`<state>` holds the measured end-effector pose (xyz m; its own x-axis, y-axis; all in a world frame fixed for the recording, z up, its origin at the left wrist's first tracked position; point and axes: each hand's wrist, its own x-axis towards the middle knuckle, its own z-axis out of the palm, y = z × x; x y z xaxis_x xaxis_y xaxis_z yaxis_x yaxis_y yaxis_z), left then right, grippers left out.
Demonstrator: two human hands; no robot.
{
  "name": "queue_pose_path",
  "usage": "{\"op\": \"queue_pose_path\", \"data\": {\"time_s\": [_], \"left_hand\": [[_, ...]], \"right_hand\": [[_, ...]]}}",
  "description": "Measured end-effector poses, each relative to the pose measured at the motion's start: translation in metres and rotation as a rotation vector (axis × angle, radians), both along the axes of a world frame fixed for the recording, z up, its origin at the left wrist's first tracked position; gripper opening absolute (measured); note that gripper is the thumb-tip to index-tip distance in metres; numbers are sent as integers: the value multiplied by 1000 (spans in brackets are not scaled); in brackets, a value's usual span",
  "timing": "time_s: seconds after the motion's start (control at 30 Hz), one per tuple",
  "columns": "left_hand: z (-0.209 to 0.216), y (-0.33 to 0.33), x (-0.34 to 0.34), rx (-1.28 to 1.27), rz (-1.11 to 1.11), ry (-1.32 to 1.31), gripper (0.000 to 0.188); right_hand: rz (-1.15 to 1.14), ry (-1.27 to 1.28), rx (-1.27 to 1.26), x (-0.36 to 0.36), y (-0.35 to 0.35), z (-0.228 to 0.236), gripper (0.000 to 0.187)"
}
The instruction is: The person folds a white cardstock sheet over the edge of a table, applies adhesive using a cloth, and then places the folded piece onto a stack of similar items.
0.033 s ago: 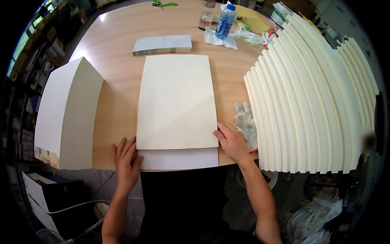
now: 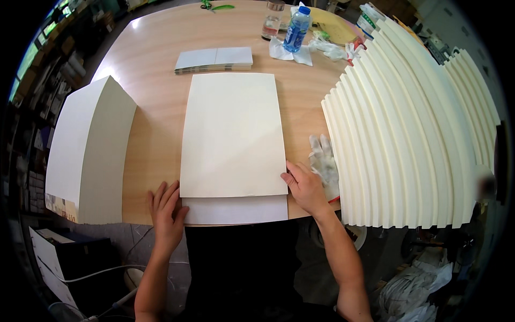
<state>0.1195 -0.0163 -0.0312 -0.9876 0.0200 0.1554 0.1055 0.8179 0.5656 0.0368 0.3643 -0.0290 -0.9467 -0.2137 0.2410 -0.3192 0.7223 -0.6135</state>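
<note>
A cream-white board [image 2: 233, 134], or a thin stack of them, lies flat before me on the table. From under its near edge sticks out a white sheet [image 2: 236, 210]. My left hand [image 2: 167, 212] rests on the tabletop at the near left corner, fingers stretched and apart, the fingertips touching the board's side. At the right edge, my right hand [image 2: 306, 187] has its thumb over the rim and its index finger along the side, lightly gripping the board. Its other fingers are mostly hidden. A white work glove [image 2: 324, 163] lies just right of that hand.
On the left stands a tall white paper stack [image 2: 88, 150]; on the right, a high ridged pile of cream boards [image 2: 397, 145]. Farther back are a small stack of white cards [image 2: 214, 58], a blue-capped bottle [image 2: 296, 32], a glass [image 2: 272, 21] and green-handled scissors [image 2: 217, 6].
</note>
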Motion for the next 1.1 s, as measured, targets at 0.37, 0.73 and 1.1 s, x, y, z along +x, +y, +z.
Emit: {"op": "queue_pose_path", "data": {"time_s": [0.37, 0.73, 1.1], "left_hand": [[10, 18, -5, 74, 8, 128, 40], [22, 86, -26, -21, -668, 62, 28], [50, 47, -18, -241, -409, 183, 59]], "right_hand": [[-124, -187, -292, 8, 4, 22, 29], [-328, -100, -549, 97, 13, 11, 23], [37, 19, -21, 73, -27, 19, 82]]}}
